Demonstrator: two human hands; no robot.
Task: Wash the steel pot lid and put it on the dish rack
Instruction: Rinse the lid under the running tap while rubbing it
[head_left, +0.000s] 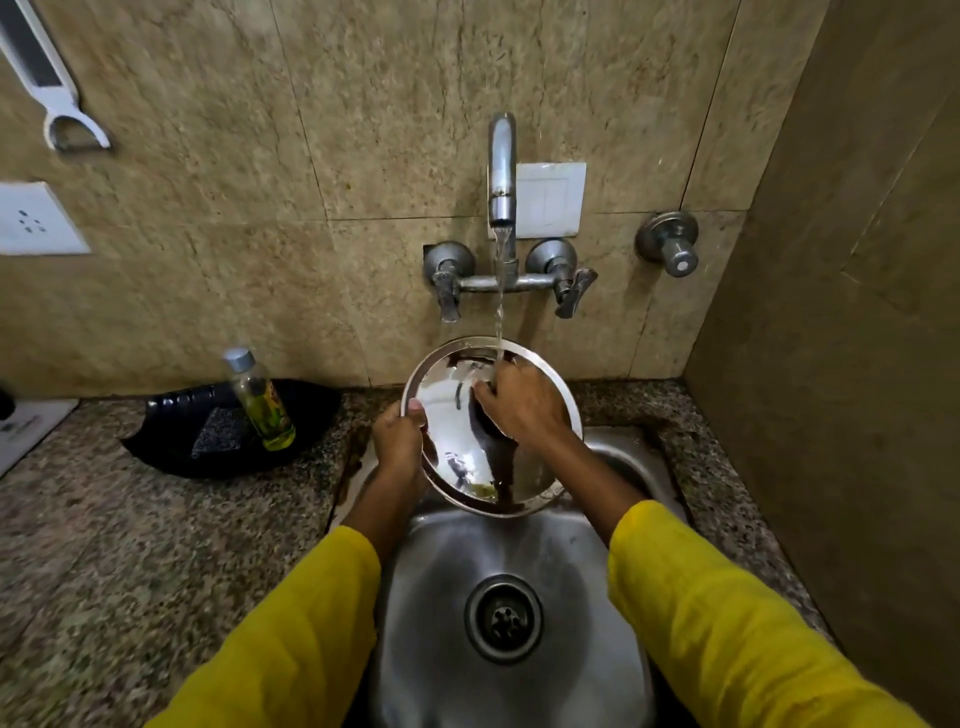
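Observation:
The round steel pot lid (457, 447) is tilted up over the back of the steel sink (571, 561), its shiny inner face turned toward me. My left hand (397, 441) grips its left rim, thumb over the edge. My right hand (524, 402) lies on the lid's upper face with fingers curled near the centre, holding nothing separate that I can see. Water runs from the wall tap (502, 171) in a thin stream onto the top of the lid and my right hand. No dish rack is in view.
A black tray (171, 447) on the granite counter at the left holds a scrub pad (218, 431) and a small bottle of green liquid (262, 402). Two tap handles (563, 280) and a separate valve (670, 244) project from the tiled wall. A side wall closes the right.

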